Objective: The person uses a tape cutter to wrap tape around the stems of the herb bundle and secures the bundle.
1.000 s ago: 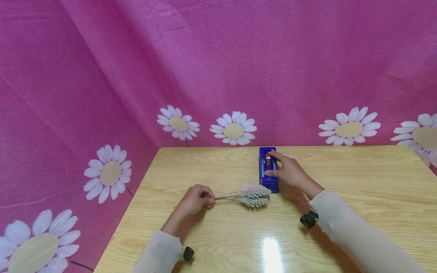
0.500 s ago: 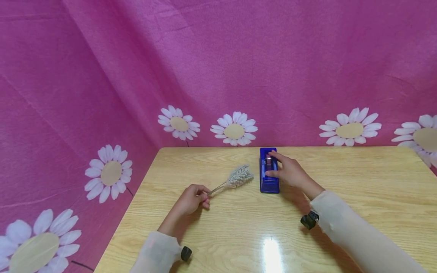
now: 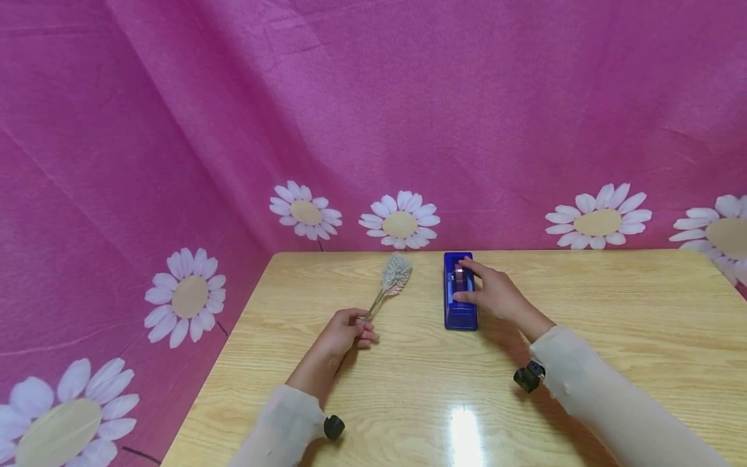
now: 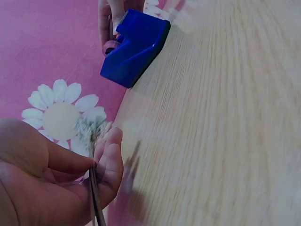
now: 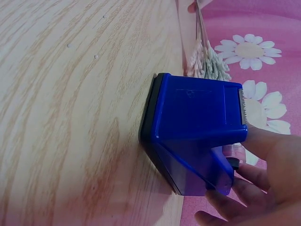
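My left hand [image 3: 344,334] pinches the thin stems of a small bunch of dried flowers [image 3: 396,272] between thumb and fingers. Its pale grey-green and pinkish heads point toward the back of the table, while in the left wrist view the brown stems [image 4: 95,197] run down past the palm. To the right stands a blue tape dispenser [image 3: 460,316] with a serrated cutter [image 5: 243,106] at its front end. Thumb and fingers of my right hand [image 3: 496,292] grip it from either side, around the tape roll [image 5: 235,151].
The wooden table [image 3: 583,305] ends at a back edge just behind the dispenser. Beyond it hangs a pink cloth [image 3: 467,130] printed with white daisies, which also runs along the left side.
The bunch has swung from pointing right, its heads overlapping the dispenser's front, to pointing toward the back, away from it. My right hand and the tape dispenser have stayed in place.
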Action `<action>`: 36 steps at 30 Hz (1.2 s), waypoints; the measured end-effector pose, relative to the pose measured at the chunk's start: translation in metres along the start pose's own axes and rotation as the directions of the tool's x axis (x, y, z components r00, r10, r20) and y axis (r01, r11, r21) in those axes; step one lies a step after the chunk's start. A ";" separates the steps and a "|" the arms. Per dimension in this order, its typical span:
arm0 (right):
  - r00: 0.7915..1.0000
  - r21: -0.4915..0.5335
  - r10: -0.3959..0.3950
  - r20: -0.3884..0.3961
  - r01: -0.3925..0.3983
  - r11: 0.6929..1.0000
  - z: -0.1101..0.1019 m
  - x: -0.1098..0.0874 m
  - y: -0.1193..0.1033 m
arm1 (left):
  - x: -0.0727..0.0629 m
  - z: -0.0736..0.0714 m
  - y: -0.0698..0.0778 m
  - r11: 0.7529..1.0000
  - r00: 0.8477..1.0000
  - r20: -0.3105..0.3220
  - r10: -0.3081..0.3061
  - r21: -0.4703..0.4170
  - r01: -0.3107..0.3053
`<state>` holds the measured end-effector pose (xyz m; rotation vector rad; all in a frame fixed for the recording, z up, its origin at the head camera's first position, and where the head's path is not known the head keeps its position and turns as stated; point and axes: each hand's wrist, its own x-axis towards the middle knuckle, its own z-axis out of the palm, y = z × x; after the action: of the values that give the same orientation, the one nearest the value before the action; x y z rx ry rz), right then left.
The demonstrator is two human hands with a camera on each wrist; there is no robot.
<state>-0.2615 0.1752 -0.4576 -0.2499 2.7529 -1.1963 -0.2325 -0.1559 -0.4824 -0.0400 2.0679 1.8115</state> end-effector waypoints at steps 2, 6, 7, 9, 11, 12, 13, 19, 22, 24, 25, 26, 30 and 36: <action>1.000 0.003 0.001 0.002 -0.001 1.000 0.000 0.000 -0.001 | 0.003 0.003 -0.001 0.998 1.000 -0.005 -0.011 -0.067 0.011; 1.000 0.006 0.000 -0.003 0.000 1.000 0.001 0.000 0.000 | 0.010 0.010 -0.004 0.982 1.000 -0.010 -0.022 -0.187 0.020; 1.000 0.004 -0.003 -0.005 0.003 1.000 0.001 0.000 0.000 | 0.011 0.012 -0.005 0.978 1.000 -0.013 -0.018 -0.208 0.015; 1.000 0.003 -0.007 -0.010 0.007 1.000 0.002 0.000 0.000 | 0.014 0.014 -0.006 0.969 1.000 -0.021 -0.016 -0.245 0.010; 1.000 0.001 -0.011 -0.014 0.011 1.000 0.002 0.001 0.001 | 0.018 0.017 -0.006 0.962 0.999 -0.033 -0.011 -0.273 0.001; 1.000 0.000 -0.013 -0.015 0.013 1.000 0.002 0.001 0.001 | 0.020 0.019 -0.007 0.959 0.999 -0.038 -0.007 -0.283 -0.004; 1.000 0.000 -0.015 -0.016 0.015 1.000 0.002 0.001 0.001 | 0.021 0.020 -0.007 0.957 0.999 -0.044 -0.004 -0.290 -0.009; 0.999 -0.001 -0.021 -0.024 0.021 1.000 0.002 0.000 0.002 | 0.029 0.027 -0.006 0.937 0.995 -0.097 -0.027 -0.349 -0.009; 0.999 0.000 -0.021 -0.025 0.021 1.000 0.002 0.000 0.001 | 0.029 0.031 -0.005 0.922 0.991 -0.129 -0.047 -0.388 -0.007; 1.000 0.003 -0.018 -0.024 0.018 1.000 0.002 -0.001 0.001 | 0.028 0.034 -0.005 0.913 0.988 -0.143 -0.051 -0.408 -0.012; 1.000 0.005 -0.015 -0.023 0.015 1.000 0.002 -0.001 0.001 | 0.027 0.035 -0.005 0.910 0.988 -0.149 -0.051 -0.414 -0.016; 1.000 0.006 -0.011 -0.019 0.011 1.000 0.002 -0.001 0.001 | 0.026 0.036 -0.005 0.908 0.986 -0.156 -0.051 -0.418 -0.020; 1.000 0.004 -0.007 -0.019 0.007 1.000 0.002 -0.001 0.000 | 0.024 0.040 -0.007 0.901 0.982 -0.182 -0.041 -0.432 -0.043; 1.000 0.004 -0.003 -0.015 0.003 1.000 0.002 -0.001 -0.001 | 0.020 0.048 -0.010 0.861 0.973 -0.230 -0.011 -0.498 -0.108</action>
<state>-0.2599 0.1737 -0.4583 -0.2449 2.7637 -1.2095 -0.2354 -0.1070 -0.5026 -0.3556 1.6697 2.4371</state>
